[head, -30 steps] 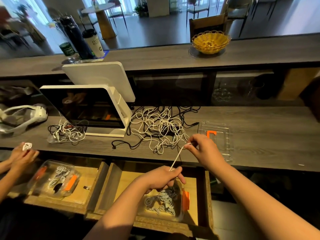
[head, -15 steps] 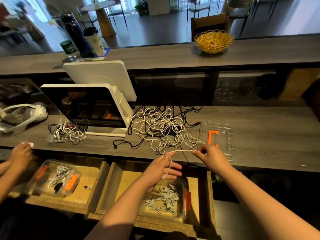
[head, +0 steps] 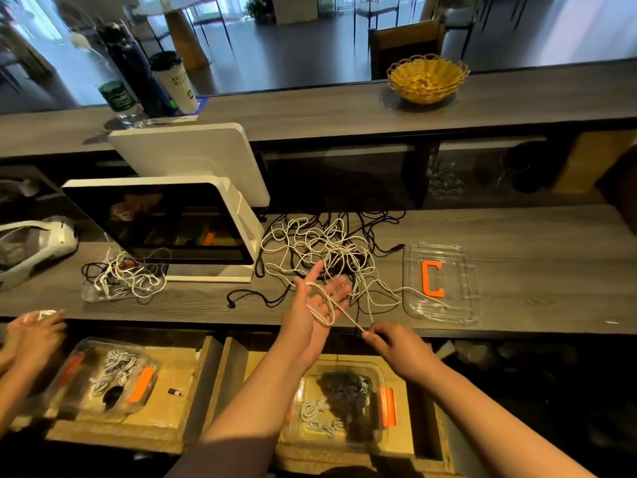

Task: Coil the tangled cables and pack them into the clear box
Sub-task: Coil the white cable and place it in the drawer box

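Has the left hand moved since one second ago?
Yes. The left hand rose from over the clear box up over the counter edge.

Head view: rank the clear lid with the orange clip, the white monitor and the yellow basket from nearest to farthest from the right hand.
From the right hand, which pinches the white cable:
1. Clear lid with the orange clip, on the counter just beyond the hand, slightly to its right.
2. White monitor, on the counter's left side, past the cable tangle.
3. Yellow basket, up on the far higher ledge.

Left hand point(head: 319, 301) raised, palm open, fingers point(head: 339, 286) straight. Right hand point(head: 396, 348) lower, fingers point(head: 374, 336) pinched together.
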Motion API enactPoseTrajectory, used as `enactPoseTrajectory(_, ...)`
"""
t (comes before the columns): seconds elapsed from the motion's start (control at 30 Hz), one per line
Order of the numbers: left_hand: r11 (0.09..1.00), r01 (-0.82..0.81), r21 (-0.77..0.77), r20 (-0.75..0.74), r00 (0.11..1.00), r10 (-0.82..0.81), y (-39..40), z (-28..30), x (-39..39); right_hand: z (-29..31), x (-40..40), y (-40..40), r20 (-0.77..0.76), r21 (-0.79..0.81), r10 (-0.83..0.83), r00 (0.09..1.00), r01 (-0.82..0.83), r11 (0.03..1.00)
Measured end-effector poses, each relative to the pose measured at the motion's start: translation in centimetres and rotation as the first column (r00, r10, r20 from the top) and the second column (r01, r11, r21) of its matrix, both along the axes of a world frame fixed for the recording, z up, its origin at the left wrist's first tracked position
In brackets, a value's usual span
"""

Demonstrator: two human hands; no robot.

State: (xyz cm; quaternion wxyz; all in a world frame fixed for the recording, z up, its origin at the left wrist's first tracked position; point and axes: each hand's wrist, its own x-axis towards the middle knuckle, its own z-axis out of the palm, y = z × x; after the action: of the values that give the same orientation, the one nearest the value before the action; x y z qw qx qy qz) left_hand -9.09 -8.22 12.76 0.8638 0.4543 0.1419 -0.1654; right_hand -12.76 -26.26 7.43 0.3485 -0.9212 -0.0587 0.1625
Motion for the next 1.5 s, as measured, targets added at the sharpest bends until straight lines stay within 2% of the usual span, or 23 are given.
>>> enactPoseTrajectory(0.17, 0.99, -0.104, -0.096, -0.04, 0.994, 0.101, 1.3, -0.3, 2.5, 0.4, 0.4, 2.6, 0.074, -0.005, 0.052, 0.996, -0.052, 0.999)
enactPoseTrajectory(0.27, 0.987, -0.147, -0.066, -0.063, 0.988, 0.143, 2.3, -1.0, 3.7, 0.0, -0.1, 4.1, 0.095, -0.059, 0.095, 0.991, -0.089, 0.994)
enactPoseTrajectory(0.4, 0.991, -0.123, -0.05, -0.07, 0.99, 0.119, 3.0, -1.3, 5.1, 0.1, -0.5, 5.5, 0.124, -0.089, 0.101, 0.987, -0.091, 0.992)
enactPoseTrajectory(0.47, 0.998, -0.064, 0.025, -0.022, 0.998, 0.064, 3.2, -1.3, 5.6, 0.5, -0.4, 6.2, 0.146, -0.099, 0.112, 0.983, -0.098, 0.99)
enactPoseTrajectory(0.53, 0.978, 0.019, 0.209, 0.044, 0.999, -0.029, 3.5, -1.6, 6.0, 0.8, -0.4, 7.0, 0.168, -0.091, 0.119, 0.979, -0.105, 0.99)
enactPoseTrajectory(0.6, 0.883, 0.087, 0.461, 0.1, 0.984, -0.148, 3.7, -1.9, 6.1, 1.0, -0.5, 7.7, 0.191, -0.064, 0.115, 0.975, -0.104, 0.993)
enactPoseTrajectory(0.67, 0.736, 0.128, 0.665, 0.113, 0.957, -0.268, 3.9, -2.0, 6.0, 1.3, -0.4, 8.4, 0.23, -0.036, 0.094, 0.969, -0.088, 0.996)
enactPoseTrajectory(0.77, 0.54, 0.225, 0.811, 0.038, 0.9, -0.434, 4.2, -2.6, 6.1, 2.3, 0.6, 9.2, 0.299, -0.006, 0.064, 0.952, -0.065, 0.998)
enactPoseTrajectory(0.83, 0.497, 0.394, 0.773, -0.061, 0.826, -0.561, 4.2, -2.5, 5.9, 3.0, 1.4, 9.5, 0.322, 0.008, 0.061, 0.945, -0.067, 0.998)
enactPoseTrajectory(0.93, 0.505, 0.642, 0.578, -0.209, 0.714, -0.668, 4.0, -2.2, 5.4, 3.6, 2.3, 8.9, 0.37, -0.002, 0.034, 0.929, -0.036, 0.999)
enactPoseTrajectory(1.1, 0.473, 0.772, 0.425, -0.302, 0.613, -0.73, 4.4, -2.2, 5.9, 4.4, 4.1, 7.2, 0.385, -0.064, -0.085, 0.919, 0.118, 0.991)
enactPoseTrajectory(1.27, 0.34, 0.851, 0.401, -0.271, 0.464, -0.843, 4.7, -2.5, 5.7, 4.2, 5.4, 6.0, 0.348, -0.144, -0.101, 0.932, 0.16, 0.977)
enactPoseTrajectory(1.33, 0.228, 0.856, 0.464, -0.285, 0.389, -0.876, 5.1, -2.3, 5.7, 4.0, 5.8, 5.9, 0.322, -0.157, -0.088, 0.943, 0.144, 0.977)
enactPoseTrajectory(1.43, 0.007, 0.805, 0.594, -0.363, 0.276, -0.89, 5.7, -2.1, 5.8, 3.8, 6.3, 5.8, 0.301, -0.181, -0.069, 0.951, 0.128, 0.975)
enactPoseTrajectory(1.5, -0.042, 0.771, 0.636, -0.376, 0.262, -0.889, 5.7, -1.9, 5.7, 3.7, 6.8, 5.3, 0.292, -0.215, -0.082, 0.953, 0.149, 0.965)
